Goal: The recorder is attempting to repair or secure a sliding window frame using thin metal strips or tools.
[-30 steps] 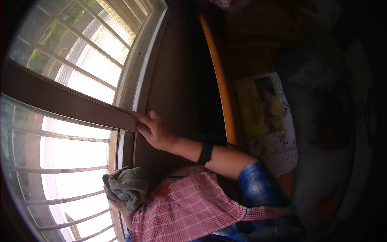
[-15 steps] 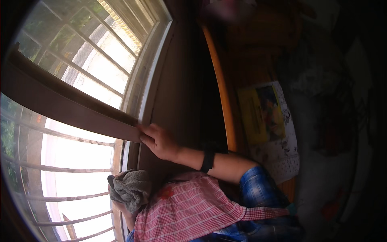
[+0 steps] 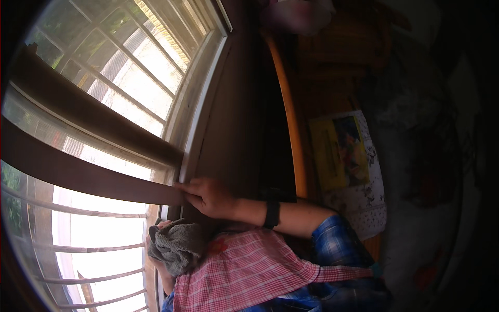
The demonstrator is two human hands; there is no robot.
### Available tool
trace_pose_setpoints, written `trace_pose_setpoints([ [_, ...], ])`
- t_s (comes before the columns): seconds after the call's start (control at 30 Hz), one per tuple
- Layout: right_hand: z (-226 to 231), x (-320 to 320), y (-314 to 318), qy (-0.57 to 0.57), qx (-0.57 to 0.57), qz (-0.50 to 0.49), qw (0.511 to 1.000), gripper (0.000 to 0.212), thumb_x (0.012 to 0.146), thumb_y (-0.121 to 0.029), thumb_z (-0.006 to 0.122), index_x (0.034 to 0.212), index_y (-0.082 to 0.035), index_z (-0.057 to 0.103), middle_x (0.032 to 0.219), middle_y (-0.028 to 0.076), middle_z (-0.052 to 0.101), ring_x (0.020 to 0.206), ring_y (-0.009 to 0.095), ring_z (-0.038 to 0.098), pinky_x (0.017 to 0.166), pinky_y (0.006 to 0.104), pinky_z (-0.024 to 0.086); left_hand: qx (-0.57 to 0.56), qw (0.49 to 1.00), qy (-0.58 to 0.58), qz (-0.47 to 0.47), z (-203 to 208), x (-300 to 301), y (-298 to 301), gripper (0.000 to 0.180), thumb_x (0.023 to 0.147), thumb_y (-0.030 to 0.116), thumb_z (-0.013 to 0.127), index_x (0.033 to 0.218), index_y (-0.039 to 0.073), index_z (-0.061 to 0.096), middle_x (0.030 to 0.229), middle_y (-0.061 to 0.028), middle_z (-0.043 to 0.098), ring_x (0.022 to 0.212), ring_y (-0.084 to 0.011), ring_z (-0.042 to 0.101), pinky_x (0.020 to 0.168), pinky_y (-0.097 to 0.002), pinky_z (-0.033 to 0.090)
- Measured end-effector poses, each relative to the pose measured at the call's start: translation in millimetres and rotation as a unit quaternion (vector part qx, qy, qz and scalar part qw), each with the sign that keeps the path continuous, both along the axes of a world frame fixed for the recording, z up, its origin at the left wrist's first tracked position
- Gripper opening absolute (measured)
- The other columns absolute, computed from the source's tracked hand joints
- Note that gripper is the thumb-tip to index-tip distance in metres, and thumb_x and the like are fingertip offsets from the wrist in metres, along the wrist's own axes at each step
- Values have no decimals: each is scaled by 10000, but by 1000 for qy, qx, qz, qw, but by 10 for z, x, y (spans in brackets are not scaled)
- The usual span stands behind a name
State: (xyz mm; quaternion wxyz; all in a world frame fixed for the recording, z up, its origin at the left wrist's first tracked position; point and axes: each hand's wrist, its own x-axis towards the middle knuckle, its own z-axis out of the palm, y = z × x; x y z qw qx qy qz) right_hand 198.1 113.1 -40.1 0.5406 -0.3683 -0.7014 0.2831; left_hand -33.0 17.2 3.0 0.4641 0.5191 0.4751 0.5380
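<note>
While the R hand (image 3: 212,198) is reaching across to the near brown window stile (image 3: 99,179), its thumb & index are touching the stile's end by the pale window frame (image 3: 204,104), other fingers partly curled; can't tell whether they're pinching the edge or just pressing on it. The L hand (image 3: 165,224) is carrying a bunched grey cloth (image 3: 179,247) that's mostly covering it, so can't tell if those fingers are spread or closed. Cloth is sitting at the window's R edge, just below the stile's end & near the R hand, w/ the pink checked apron (image 3: 244,268) showing right beside it. A 2nd brown stile (image 3: 99,109) is running alongside the near one, a narrow glass strip showing btwn them. Metal bars (image 3: 99,249) are crossing the bright view outside. A black band (image 3: 272,214) is circling the R wrist area, blue plaid sleeve (image 3: 338,242) farther up the arm. Off to the R, a wooden rail (image 3: 287,99) is running past a floral sheet (image 3: 358,208), & a yellow printed sheet (image 3: 327,153) is lying toward its upper L corner.
</note>
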Motion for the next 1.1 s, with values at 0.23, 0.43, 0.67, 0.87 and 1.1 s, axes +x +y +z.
trace_pose_setpoints([
  [0.23, -163, -228, -41, -28, 27, 109, 993, 458, 906, -120, 634, 1362, -162, 614, 826, 89, 622, 793, 265, 625, 733, 400, 529, -138, 963, -220, 74, -49, -118, -144, 357, 953, 112, 624, 1270, -15, 519, 1258, -236, 612, 1150, -314, 627, 995, -411, 509],
  [0.43, -634, -511, -155, -96, 31, 259, 960, 401, 912, -132, 649, 1312, -131, 628, 1035, 76, 676, 947, 247, 662, 823, 339, 537, -22, 998, -52, 20, -52, 46, -157, 329, 978, 149, 586, 1263, -5, 530, 1259, -253, 604, 1148, -331, 625, 986, -422, 515],
  [0.67, -1451, -1228, -392, 168, -338, 515, 770, 276, 859, -256, 652, 1060, -75, 706, 926, 132, 706, 809, 332, 678, 732, 405, 550, 138, 990, 12, -29, 2, 183, -58, 310, 1007, 191, 542, 1255, 6, 542, 1260, -272, 594, 1147, -352, 622, 975, -435, 522],
  [0.87, -1874, -1549, -474, 18, -410, 529, 742, 299, 854, -256, 645, 1075, -63, 703, 922, 171, 700, 832, 367, 680, 782, 425, 540, 1, 992, -117, 36, -77, 17, -132, 410, 1062, 304, 393, 1256, -17, 559, 1260, -275, 590, 1129, -358, 624, 940, -446, 541],
  [1.1, -670, 138, 596, -322, -167, 161, 918, 299, 830, -99, 557, 1091, -49, 695, 1019, 198, 691, 993, 403, 651, 887, 477, 521, 219, 914, 331, 83, -321, -59, -140, 480, 1025, 367, 453, 1293, -18, 552, 1245, -237, 621, 1134, -356, 627, 977, -457, 524],
])
